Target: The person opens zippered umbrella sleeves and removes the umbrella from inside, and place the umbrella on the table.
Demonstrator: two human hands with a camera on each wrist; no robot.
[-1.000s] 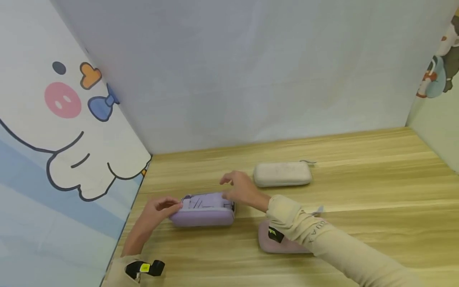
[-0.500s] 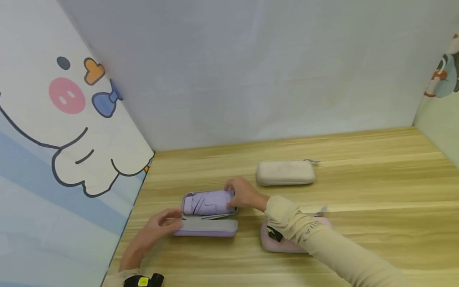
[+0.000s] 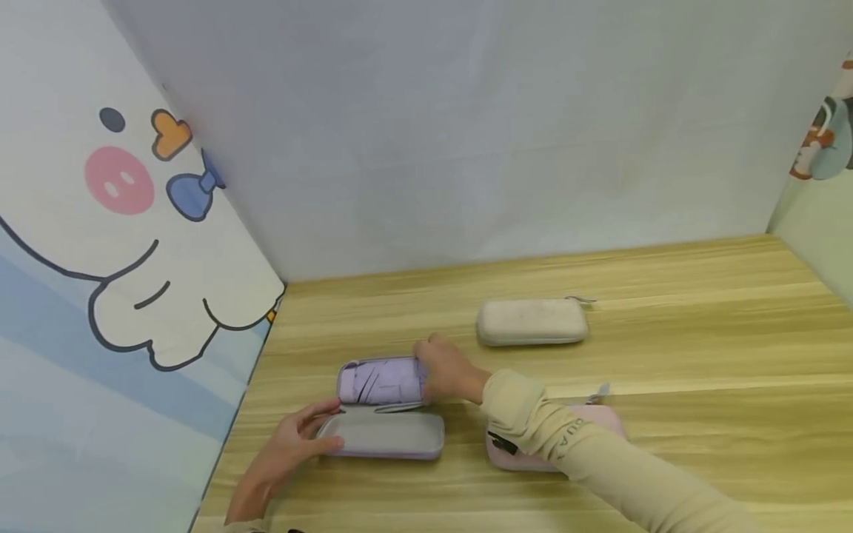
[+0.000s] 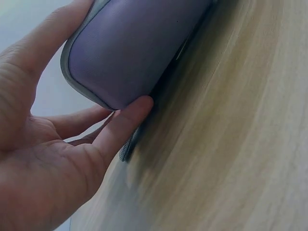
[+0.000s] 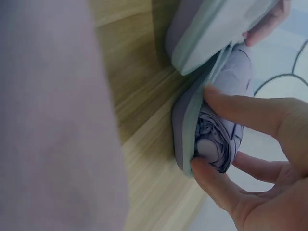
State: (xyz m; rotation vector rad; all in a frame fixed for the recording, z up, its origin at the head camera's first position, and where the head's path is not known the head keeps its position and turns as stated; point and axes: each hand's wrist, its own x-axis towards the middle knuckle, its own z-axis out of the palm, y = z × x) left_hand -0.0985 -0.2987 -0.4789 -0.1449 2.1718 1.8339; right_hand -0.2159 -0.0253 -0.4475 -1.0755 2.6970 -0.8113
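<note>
An opened lilac zip case (image 3: 389,434) lies on the table, its grey-lined lid folded toward me. In its far half sits a rolled purple folding umbrella (image 3: 385,380). My left hand (image 3: 289,442) holds the left end of the lid; in the left wrist view its fingers (image 4: 122,126) bend round the lilac shell's end. At the umbrella's right end is my right hand (image 3: 451,372). The right wrist view shows thumb and fingers (image 5: 214,182) round that end, where a pale round tip (image 5: 208,149) shows, close against the case's edge.
A closed white case (image 3: 532,322) lies farther back, right of the lilac one. Beneath my right sleeve lies a closed pink case (image 3: 603,420), partly covered. A pale wall (image 3: 500,148) rises behind the wooden table (image 3: 700,333), and a cartoon-printed panel (image 3: 133,281) borders its left side.
The lilac case's lid has swung down toward me with my left hand, uncovering the umbrella. My right hand has come from above the case onto the umbrella's right end.
</note>
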